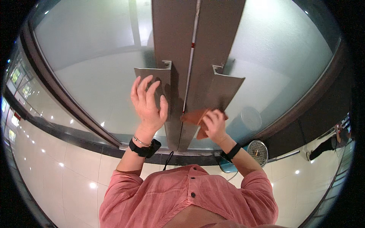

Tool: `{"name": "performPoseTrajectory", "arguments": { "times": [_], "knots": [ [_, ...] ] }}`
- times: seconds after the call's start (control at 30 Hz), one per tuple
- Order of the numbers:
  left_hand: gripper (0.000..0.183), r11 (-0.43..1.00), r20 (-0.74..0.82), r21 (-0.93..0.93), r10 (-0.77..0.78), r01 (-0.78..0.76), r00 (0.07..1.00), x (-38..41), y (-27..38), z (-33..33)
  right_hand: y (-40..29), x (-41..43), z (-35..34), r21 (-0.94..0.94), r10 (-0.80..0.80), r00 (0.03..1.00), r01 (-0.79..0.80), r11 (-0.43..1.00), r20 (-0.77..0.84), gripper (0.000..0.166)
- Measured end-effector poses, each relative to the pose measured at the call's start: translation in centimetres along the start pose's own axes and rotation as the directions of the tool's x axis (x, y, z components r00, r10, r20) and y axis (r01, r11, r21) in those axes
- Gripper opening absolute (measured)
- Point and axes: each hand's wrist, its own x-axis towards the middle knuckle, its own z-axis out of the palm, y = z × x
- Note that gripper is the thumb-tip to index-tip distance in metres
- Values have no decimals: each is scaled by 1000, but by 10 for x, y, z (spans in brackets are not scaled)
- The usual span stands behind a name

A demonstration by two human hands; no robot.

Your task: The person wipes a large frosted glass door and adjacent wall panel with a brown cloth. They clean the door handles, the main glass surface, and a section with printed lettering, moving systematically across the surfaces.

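Observation:
Before me stands a double glass door with brown metal stiles (174,28) and a narrow seam between the leaves. My left hand (148,105) is raised at the left door handle (159,74), a wide brown metal profile, with its fingers apart and nothing held; whether the fingertips touch it cannot be told. A reddish-brown cloth (194,118) is in my right hand (214,124), at the lower part of the right door handle (228,85). The cloth is slightly blurred and its left end reaches the seam.
A blue cylindrical bin with a metal grate top (257,152) stands by the door at the right, near my right forearm. Frosted glass panes (99,77) flank the stiles. A dark sill (196,159) borders the tiled floor (77,176). Part of another person (325,148) shows at the far right.

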Motion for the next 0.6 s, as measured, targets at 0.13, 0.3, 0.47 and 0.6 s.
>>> {"name": "performPoseTrajectory", "arguments": {
  "times": [0.13,0.3,0.47,0.6],
  "knots": [
    [39,990,-31,-59,-127,125,991,-14,-3,-3,-29,125,-26,-35,-37,888,24,999,-458,49],
    [38,988,-1,-21,-154,154,988,-31,2,-26,-75,199,8,435,131,945,13,901,-299,60],
    [37,965,12,64,-256,255,967,-65,2,-49,-51,123,95,420,276,932,-158,893,-234,44],
    [33,887,-14,297,-366,354,930,-99,-3,-90,-48,78,146,349,64,998,-67,935,19,39]
  ]
}}
